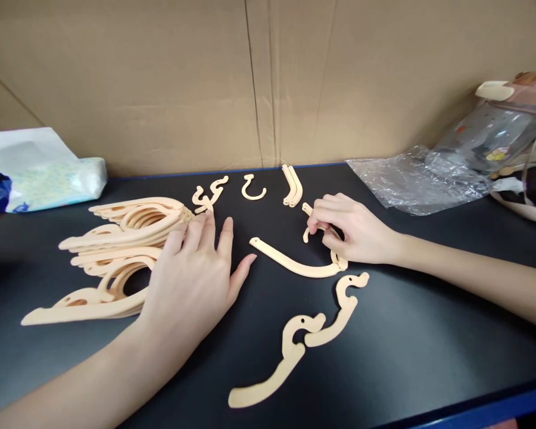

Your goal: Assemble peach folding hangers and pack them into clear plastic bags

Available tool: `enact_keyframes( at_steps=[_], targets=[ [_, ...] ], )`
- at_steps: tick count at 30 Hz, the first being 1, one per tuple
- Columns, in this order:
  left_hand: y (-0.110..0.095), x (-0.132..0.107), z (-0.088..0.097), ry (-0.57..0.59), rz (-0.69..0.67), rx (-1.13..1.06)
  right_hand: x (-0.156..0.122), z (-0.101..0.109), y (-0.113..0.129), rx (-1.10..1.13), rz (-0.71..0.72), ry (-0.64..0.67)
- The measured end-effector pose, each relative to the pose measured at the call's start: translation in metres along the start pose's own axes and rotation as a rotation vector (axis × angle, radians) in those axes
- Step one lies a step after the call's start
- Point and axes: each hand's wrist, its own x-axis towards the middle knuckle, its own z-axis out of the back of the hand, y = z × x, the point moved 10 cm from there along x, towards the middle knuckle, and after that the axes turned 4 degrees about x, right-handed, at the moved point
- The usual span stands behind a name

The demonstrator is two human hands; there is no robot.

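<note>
My left hand (pixel 192 262) lies over the right end of a stack of beige plastic folding hangers (pixel 116 304), fingers stretched out and thumb apart. Just past its fingertips are small curved hanger arms (pixel 217 189). My right hand (pixel 355 229) is closed in a pinch on a beige hanger piece; its fingers hide much of it. Beside that hand a long curved hanger bar (pixel 290 264) reaches left, its right end near a part under the fingers; whether they are joined I cannot tell. Closer to me lie two curved hanger arms with notched ends (pixel 272 375) (pixel 339 325).
Toward the back of the black table (pixel 406 369) lie a loose hook (pixel 254 195) and a few short bars (pixel 292 186). A tissue pack (pixel 53 179) stands at left. Clear plastic wrap (pixel 406 179) and a clear bottle (pixel 491 134) are at right. Cardboard (pixel 161 89) walls the back.
</note>
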Motion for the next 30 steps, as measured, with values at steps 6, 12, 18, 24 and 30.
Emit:
enact_keyframes(
  at_steps=[6,12,18,24,30],
  targets=[
    [0.000,-0.001,-0.006,0.039,-0.001,-0.008,0.001,0.002,-0.002,0.003,-0.005,-0.021],
    [0.002,-0.001,-0.010,0.069,0.014,-0.007,0.000,0.002,-0.003,-0.002,-0.023,-0.017],
    [-0.020,-0.007,0.042,-0.191,-0.128,-0.198,-0.002,0.010,0.002,-0.002,0.035,-0.099],
    [-0.054,-0.025,0.065,-0.096,-0.331,-0.614,-0.005,0.015,0.029,0.019,0.193,-0.106],
    [-0.059,-0.031,0.051,0.027,-0.344,-0.698,-0.006,-0.001,0.043,0.019,0.190,0.050]
  ],
)
